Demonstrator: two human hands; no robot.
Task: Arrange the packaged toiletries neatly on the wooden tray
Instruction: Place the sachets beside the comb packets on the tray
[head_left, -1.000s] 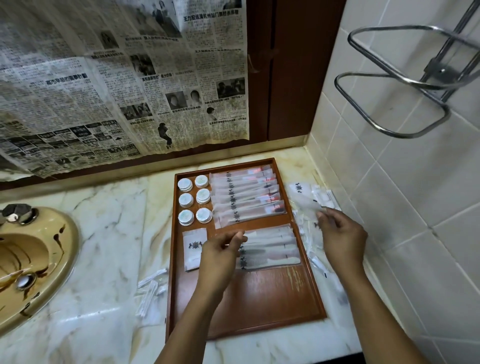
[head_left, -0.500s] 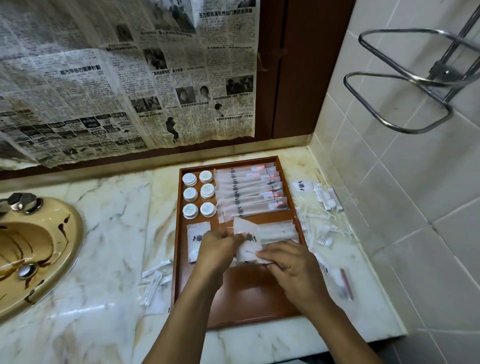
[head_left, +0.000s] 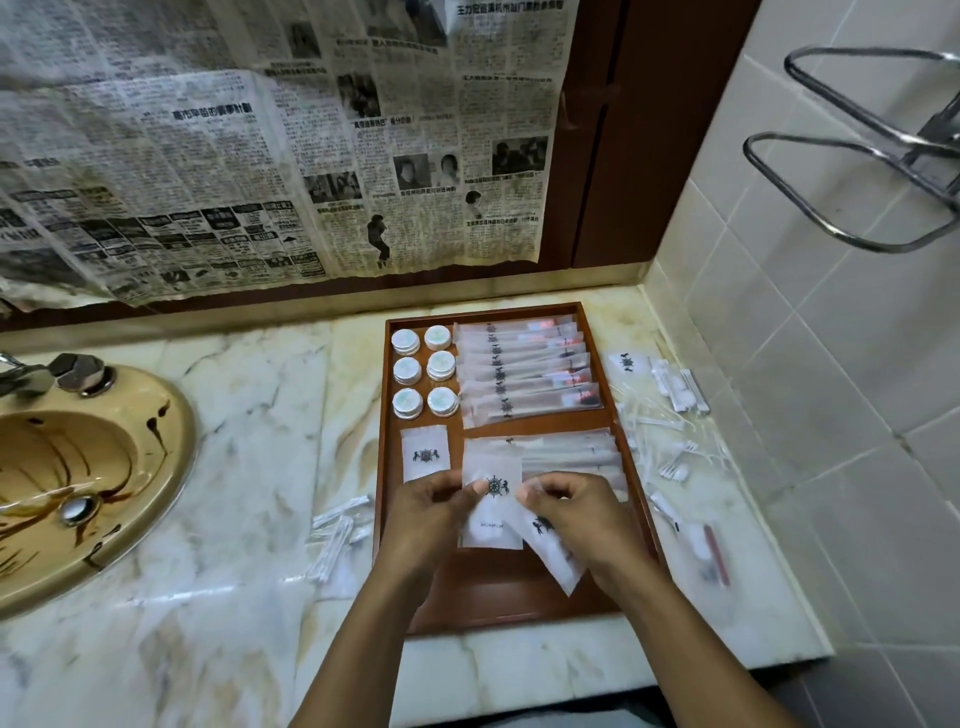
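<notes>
Sachets (head_left: 492, 519) over near half of wooden tray (head_left: 381, 457), L hand (head_left: 423, 525) and R hand (head_left: 582, 519) both pinching top edges; I reckon slick film could slip, knocking laid rows (head_left: 524, 374) askew.

One rectangular reddish-brown wooden tray (head_left: 381, 467) is lying on the counter. Six small round white-lidded jars (head_left: 407, 371) are standing in two columns of three. About seven long clear plastic sachets (head_left: 524, 375) are overlapping; the exact count is unclear. Four flat square white crested packets (head_left: 425, 456) are showing. Loose white cotton swabs (head_left: 675, 387) are too scattered to count.
</notes>
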